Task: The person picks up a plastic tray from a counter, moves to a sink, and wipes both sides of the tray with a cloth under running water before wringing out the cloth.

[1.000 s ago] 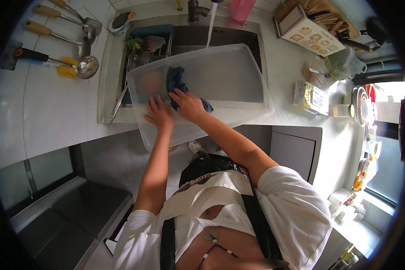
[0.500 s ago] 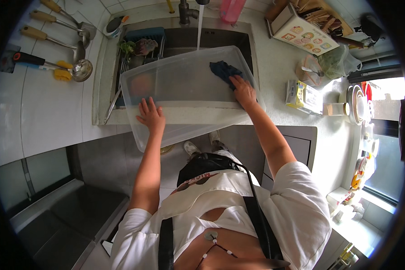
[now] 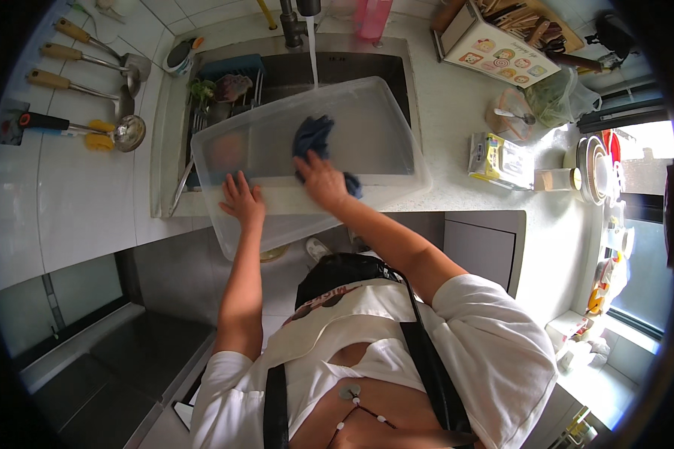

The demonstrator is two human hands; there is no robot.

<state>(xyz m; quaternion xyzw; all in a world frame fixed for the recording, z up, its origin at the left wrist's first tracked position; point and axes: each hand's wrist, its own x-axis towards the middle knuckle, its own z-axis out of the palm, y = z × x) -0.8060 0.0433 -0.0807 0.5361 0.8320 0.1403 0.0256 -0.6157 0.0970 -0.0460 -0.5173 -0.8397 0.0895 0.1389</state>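
Note:
A large translucent plastic lid (image 3: 378,123), rectangular with a raised rim, lies tilted across the sink and its front edge. Its near left corner juts out past the counter toward me. My left hand (image 3: 242,200) rests on the lid's near left part, fingers spread. A crumpled dark blue cloth (image 3: 314,136) lies on the middle of the lid under my right hand (image 3: 323,182). The fingers press on the cloth, and part of it sticks out to the right of the hand. Water runs from the faucet (image 3: 290,26) down to the lid's far edge.
In the sink (image 3: 277,71), a dish rack (image 3: 243,66) holds greens and a bowl at the left. Ladles and turners (image 3: 90,90) hang on the left wall. A cutlery holder (image 3: 498,52), a yellow-and-white pack (image 3: 502,159) and a jar (image 3: 558,180) stand on the right counter.
My right hand has swept the cloth left and toward me, from the lid's right side to its middle. My left hand stays on the lid, which has hardly moved.

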